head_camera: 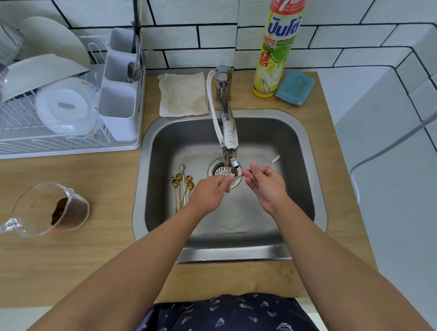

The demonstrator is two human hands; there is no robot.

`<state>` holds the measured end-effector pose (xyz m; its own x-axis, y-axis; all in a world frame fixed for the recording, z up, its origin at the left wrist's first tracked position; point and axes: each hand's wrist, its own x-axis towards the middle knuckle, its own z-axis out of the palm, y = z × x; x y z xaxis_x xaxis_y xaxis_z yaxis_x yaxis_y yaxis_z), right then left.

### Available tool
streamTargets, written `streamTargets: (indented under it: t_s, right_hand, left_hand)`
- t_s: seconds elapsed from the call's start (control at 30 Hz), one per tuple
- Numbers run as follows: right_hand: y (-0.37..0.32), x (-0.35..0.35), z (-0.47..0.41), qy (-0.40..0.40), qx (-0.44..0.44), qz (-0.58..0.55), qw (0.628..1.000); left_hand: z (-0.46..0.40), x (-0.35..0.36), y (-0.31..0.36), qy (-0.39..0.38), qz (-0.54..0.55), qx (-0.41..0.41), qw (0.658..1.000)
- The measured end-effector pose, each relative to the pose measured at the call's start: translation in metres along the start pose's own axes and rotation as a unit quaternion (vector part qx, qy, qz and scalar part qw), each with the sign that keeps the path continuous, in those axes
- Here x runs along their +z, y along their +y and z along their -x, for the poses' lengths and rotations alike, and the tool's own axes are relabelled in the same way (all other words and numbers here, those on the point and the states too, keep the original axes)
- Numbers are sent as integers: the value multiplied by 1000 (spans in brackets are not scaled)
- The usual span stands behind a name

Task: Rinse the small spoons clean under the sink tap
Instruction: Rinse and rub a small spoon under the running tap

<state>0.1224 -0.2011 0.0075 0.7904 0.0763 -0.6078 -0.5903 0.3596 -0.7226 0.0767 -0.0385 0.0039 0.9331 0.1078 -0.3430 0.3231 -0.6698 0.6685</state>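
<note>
Rinsing is under way: both hands hold one silver spoon (262,164) beneath the tap (230,150), right hand (265,182) pinching its handle, left hand (209,190) rubbing its far end in the stream. Left of the tap, four gold spoons (182,186) and one silver one (182,167) wait in the sink (309,162). Next, I judge: set this aside, take another.

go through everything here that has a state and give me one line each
tap: running, thin stream at the spout
silver spoon: held in both hands under the tap
left hand: pinching the spoon's end
right hand: gripping the spoon's middle
gold spoons: lying loose on the sink floor
sink: unplugged, strainer in the drain
glass jug: tipped on its side, brown residue inside
soap bottle: upright
</note>
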Motion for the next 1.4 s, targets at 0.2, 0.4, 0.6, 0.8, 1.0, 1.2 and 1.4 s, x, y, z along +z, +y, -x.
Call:
streamTargets:
  t_s: [0.2,0.4,0.6,0.8,1.0,1.2,1.4]
  right_hand:
    - [2,6,-2,-1,13,20,1000]
    - [3,7,-6,11,5,60,998]
    - [6,10,-3,16,9,94,995]
    - [6,7,-1,33,6,89,996]
    - [8,7,1,21,8,87,996]
    - [3,11,-1,19,-17,81,996]
    - [4,9,1,-43,11,1,999]
  left_hand:
    - [-3,-2,2,-9,70,-16,997]
    - [-3,-5,-3,-51,208,-90,973]
    - [1,-5,0,-20,234,-141,962]
    - [3,-9,-1,-84,222,-101,966]
    - [6,-8,2,-49,179,-126,975]
    - [2,-10,-1,-121,215,-99,964]
    - [-2,-14,-1,-158,255,-161,940]
